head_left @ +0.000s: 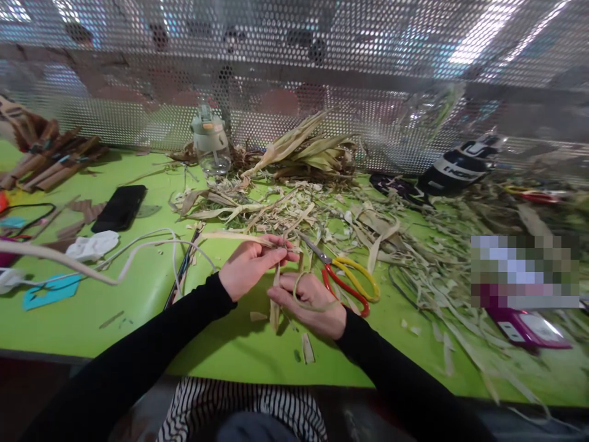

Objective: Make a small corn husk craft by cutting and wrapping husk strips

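Low over the green table (138, 325), my left hand (248, 267) is closed in a pinch on a pale dried husk strip (225, 236), one end of which sticks out to the left. My right hand (315, 301) sits just to the right and nearer me, its fingers curled round a second husk strip (275, 313) that hangs down between the hands. A thin greenish cord (297, 285) loops over the right hand's fingers. Scissors (350, 276) with one red and one yellow handle lie right beside that hand. The exact meeting point of the strips is hidden by fingers.
Husk scraps (285, 202) cover the middle and right. Behind stand a clear bottle (211, 138) and a bundle of dry husks (304, 147); a black bottle (460, 166) leans rightward. Leftward lie a phone (119, 207), white cables (138, 248) and brown rolls (59, 156). A perforated screen (276, 67) closes the back.
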Action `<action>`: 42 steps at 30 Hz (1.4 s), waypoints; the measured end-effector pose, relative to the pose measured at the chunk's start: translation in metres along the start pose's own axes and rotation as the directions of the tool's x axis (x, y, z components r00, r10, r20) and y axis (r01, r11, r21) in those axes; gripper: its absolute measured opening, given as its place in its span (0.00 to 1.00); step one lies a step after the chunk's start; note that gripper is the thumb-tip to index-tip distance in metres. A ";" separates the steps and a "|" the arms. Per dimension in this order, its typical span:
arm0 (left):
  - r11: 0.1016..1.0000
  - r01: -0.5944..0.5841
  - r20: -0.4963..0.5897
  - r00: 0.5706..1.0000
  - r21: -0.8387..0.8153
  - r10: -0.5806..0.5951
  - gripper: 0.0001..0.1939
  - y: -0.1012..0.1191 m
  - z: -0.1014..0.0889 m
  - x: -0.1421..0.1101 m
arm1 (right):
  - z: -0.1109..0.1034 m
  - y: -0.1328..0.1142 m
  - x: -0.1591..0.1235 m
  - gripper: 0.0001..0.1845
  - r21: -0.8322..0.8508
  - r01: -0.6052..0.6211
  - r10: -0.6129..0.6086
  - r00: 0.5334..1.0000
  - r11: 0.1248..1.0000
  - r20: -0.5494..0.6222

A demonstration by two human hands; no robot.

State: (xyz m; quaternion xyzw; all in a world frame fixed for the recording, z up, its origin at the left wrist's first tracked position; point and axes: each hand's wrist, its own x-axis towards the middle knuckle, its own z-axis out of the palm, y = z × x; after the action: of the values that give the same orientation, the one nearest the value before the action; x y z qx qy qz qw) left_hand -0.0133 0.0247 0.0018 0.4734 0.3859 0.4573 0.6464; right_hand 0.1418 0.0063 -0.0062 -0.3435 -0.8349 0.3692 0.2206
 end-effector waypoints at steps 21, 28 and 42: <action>0.989 -0.004 0.054 0.999 0.149 -0.004 0.07 -0.004 -0.005 0.000 | -0.029 0.004 0.001 0.18 -0.145 -0.149 0.086 0.924 0.978 -0.373; 0.986 0.022 0.124 0.991 0.166 -0.043 0.07 -0.007 0.007 -0.004 | -0.027 0.013 0.006 0.18 0.104 -0.099 0.131 0.921 0.990 -0.367; 0.939 0.284 0.084 0.958 -0.196 -0.273 0.07 -0.012 0.007 -0.001 | -0.032 0.014 0.006 0.12 -0.069 -0.122 0.056 0.797 0.990 -0.602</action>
State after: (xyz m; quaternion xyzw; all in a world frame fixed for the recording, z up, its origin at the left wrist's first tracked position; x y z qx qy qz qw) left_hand -0.0047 0.0209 -0.0076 0.3571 0.3813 0.3854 0.7607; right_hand 0.1636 0.0322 0.0035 -0.4923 -0.7236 0.2078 0.4368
